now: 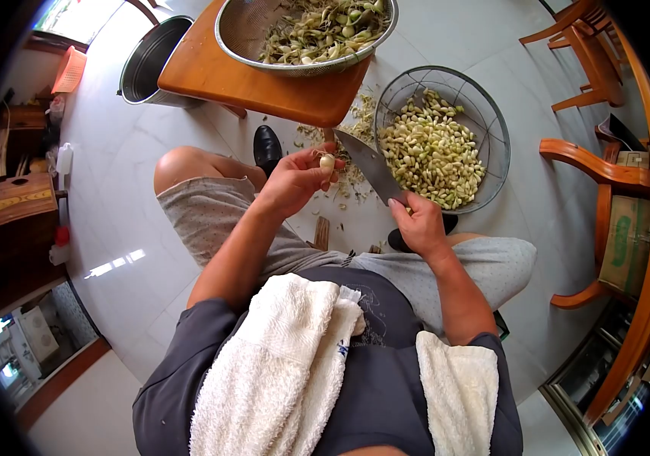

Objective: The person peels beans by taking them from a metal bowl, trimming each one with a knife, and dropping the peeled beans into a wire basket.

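Observation:
My left hand [298, 180] pinches a small pale bulb [327, 163] with thin roots, near the front corner of the wooden stool. In my right hand [420, 226] is the handle end of a knife [370, 166], its wide blade pointing up and left toward the bulb, with a small gap between them. A round wire basket [508, 144] holds many trimmed bulbs [435, 152], just beyond my right hand. On the stool [264, 90] a metal colander [226, 39] is filled with untrimmed bulbs [332, 30] with stems.
Peelings [351, 182] lie scattered on the floor under the stool's corner. A metal bucket [142, 72] stands left of the stool. Wooden chairs [602, 171] and a cardboard box [625, 251] are at the right. White towels [279, 357] hang over my chest.

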`<state>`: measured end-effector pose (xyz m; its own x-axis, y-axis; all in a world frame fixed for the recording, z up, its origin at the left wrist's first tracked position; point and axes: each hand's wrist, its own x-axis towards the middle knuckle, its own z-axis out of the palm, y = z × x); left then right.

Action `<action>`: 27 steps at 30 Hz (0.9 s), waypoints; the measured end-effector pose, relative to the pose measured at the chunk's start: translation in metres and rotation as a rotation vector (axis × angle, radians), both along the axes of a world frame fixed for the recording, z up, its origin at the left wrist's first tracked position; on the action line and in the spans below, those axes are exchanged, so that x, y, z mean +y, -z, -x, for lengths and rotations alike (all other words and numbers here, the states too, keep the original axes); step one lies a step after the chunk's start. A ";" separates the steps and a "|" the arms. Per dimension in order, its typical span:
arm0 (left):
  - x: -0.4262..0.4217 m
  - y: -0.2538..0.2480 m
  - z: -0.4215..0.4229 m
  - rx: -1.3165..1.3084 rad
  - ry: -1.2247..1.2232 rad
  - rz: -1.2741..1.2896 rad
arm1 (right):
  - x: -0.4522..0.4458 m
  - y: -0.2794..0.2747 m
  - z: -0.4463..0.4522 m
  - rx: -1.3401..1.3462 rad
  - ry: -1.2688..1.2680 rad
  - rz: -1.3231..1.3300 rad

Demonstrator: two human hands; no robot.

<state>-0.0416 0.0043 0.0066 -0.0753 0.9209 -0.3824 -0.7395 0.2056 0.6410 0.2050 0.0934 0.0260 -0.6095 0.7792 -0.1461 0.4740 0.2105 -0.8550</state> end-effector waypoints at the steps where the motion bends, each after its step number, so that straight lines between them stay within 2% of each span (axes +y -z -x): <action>1: 0.000 0.001 -0.001 0.067 -0.006 0.002 | 0.000 -0.002 0.001 0.032 -0.006 -0.045; 6: 0.003 -0.002 -0.007 0.303 -0.052 0.049 | -0.003 -0.013 0.004 0.123 -0.065 -0.288; 12: 0.000 0.005 -0.008 0.258 -0.057 0.065 | -0.002 -0.008 0.003 0.094 -0.190 -0.549; 27: -0.002 0.005 -0.008 0.423 -0.034 0.128 | -0.005 -0.011 0.005 -0.018 -0.232 -0.623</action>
<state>-0.0334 0.0023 0.0020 -0.2792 0.8626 -0.4219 -0.4253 0.2828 0.8597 0.2004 0.0887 0.0373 -0.7730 0.5706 0.2772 0.3706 0.7608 -0.5327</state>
